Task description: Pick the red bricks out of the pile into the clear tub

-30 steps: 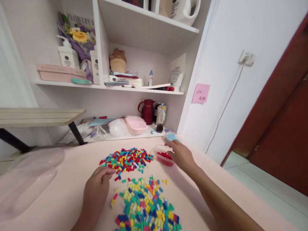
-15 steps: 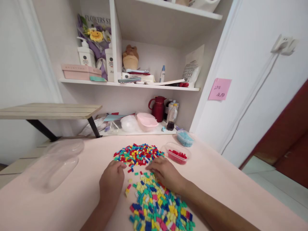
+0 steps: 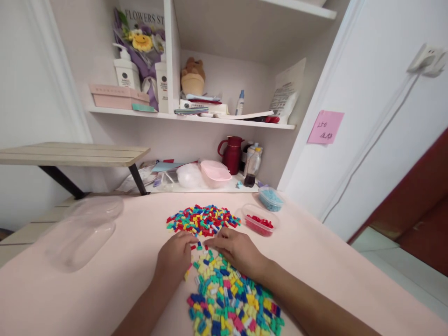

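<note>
Small plastic toy bricks in many colours lie in two heaps on the pink tabletop. The far heap (image 3: 203, 218) is mostly red, blue, green and yellow; the near heap (image 3: 231, 298) has more pale yellow and green. In the gap between them are a few loose bricks (image 3: 199, 245). My left hand (image 3: 177, 254) rests left of this gap, fingers loosely bent and fingertips by the loose bricks. From the right, my right hand (image 3: 240, 249) reaches over the near heap's upper edge, forefinger stretched to a red brick (image 3: 206, 248). I see no brick held in either hand.
A clear tub of red bricks (image 3: 259, 225) stands right of the far heap, with a tub of light blue pieces (image 3: 270, 199) behind it. Clear empty containers (image 3: 84, 242) lie at left. At the back are a pink tub (image 3: 215, 172) and a red jug (image 3: 232, 156).
My left hand has moved right and its fingers reach toward the gap. My right hand has shifted slightly left and nearer, its forefinger now at the loose bricks. The view has tilted slightly.
</note>
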### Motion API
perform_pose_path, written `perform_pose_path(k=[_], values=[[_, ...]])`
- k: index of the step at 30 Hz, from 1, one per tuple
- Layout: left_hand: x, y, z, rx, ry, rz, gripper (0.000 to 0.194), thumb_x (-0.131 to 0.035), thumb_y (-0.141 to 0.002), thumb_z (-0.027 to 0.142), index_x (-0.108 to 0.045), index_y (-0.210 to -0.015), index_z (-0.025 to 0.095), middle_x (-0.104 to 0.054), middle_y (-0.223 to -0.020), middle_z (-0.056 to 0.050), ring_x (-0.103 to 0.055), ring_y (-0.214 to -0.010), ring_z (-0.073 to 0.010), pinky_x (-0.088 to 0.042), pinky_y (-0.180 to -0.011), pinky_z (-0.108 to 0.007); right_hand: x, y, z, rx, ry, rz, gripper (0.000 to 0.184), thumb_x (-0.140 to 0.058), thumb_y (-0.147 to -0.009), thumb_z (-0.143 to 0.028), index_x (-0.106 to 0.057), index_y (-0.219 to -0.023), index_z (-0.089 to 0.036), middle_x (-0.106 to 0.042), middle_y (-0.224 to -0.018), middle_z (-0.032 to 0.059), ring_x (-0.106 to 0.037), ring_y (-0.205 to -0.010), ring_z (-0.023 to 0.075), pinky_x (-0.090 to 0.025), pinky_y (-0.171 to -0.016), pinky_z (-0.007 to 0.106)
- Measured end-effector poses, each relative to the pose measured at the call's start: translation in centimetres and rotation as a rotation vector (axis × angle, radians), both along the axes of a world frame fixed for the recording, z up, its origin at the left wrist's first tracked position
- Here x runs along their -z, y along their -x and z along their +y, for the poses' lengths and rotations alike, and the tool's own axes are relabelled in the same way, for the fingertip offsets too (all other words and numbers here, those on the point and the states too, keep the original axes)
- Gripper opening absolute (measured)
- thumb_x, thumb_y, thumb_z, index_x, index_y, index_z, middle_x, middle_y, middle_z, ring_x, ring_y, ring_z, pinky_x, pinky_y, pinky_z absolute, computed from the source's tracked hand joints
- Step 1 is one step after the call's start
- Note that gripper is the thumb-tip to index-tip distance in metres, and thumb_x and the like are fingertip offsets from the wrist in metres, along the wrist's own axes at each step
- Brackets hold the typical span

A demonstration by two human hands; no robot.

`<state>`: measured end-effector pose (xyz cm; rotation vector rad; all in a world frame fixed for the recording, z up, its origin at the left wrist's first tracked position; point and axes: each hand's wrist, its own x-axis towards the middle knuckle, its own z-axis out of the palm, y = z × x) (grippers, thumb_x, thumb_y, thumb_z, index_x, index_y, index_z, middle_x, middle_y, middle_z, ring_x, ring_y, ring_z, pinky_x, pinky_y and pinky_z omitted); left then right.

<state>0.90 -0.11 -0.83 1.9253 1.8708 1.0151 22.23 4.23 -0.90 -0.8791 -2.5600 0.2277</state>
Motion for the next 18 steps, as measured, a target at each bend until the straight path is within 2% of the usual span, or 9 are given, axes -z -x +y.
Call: perform_pose_path(k=[4,9,13,15,18], values=[[-0.1,-0.09,-0.06,0.052,0.021,-0.063,0.043,-0.04,-0.078,0.014,-0.075,-0.1,0.022,-0.076,-0.093,-0.004,-0.069,-0.085,-0.0186,-0.052,-0.078,-0.03,-0.05,0.0,0.08,-0.006,-0.018,-0.019,0.03,-0.048,-0.096,-0.022,-0.068,-0.116,-0.033,-0.063,-0.096,0.0033,-0.061,-0.085,0.0149,-0.043,-0.072,0.023],[0.12,-0.12,0.06,0.168,-0.039,-0.092,0.044,-0.038,-0.075,0.015,-0.075,-0.099,0.023,-0.074,-0.098,-0.005,-0.066,-0.084,-0.0179,-0.052,-0.08,-0.031,-0.13,-0.11,0.13,0.016,-0.006,-0.007,0.02,-0.05,-0.096,-0.025,-0.069,-0.105,-0.027,-0.064,-0.099,0.0036,-0.061,-0.089,0.0156,-0.045,-0.077,0.024],[0.41,-0.05,0.26,0.25,-0.065,-0.116,0.047,-0.036,-0.075,0.016,-0.074,-0.102,0.022,-0.071,-0.103,-0.007,-0.065,-0.088,-0.0184,-0.052,-0.083,-0.034,-0.06,-0.21,0.03,0.032,0.009,0.036,0.025,-0.051,-0.096,-0.025,-0.066,-0.115,-0.03,-0.063,-0.102,0.0037,-0.061,-0.089,0.0154,-0.045,-0.078,0.024],[0.45,-0.01,0.34,0.259,-0.083,-0.141,0.046,-0.036,-0.076,0.017,-0.074,-0.102,0.022,-0.07,-0.105,-0.007,-0.065,-0.087,-0.018,-0.052,-0.082,-0.034,-0.1,-0.21,-0.01,0.012,0.009,0.037,0.029,-0.052,-0.095,-0.026,-0.065,-0.12,-0.034,-0.063,-0.103,0.0028,-0.061,-0.088,0.015,-0.045,-0.076,0.024],[0.33,0.1,0.38,0.194,-0.134,-0.19,0.043,-0.038,-0.076,0.018,-0.073,-0.1,0.022,-0.069,-0.107,-0.007,-0.065,-0.086,-0.017,-0.053,-0.083,-0.034,-0.34,-0.18,-0.04,-0.017,0.017,0.011,0.025,-0.053,-0.095,-0.023,-0.068,-0.112,-0.033,-0.064,-0.102,0.0019,-0.061,-0.089,0.0149,-0.044,-0.076,0.023]])
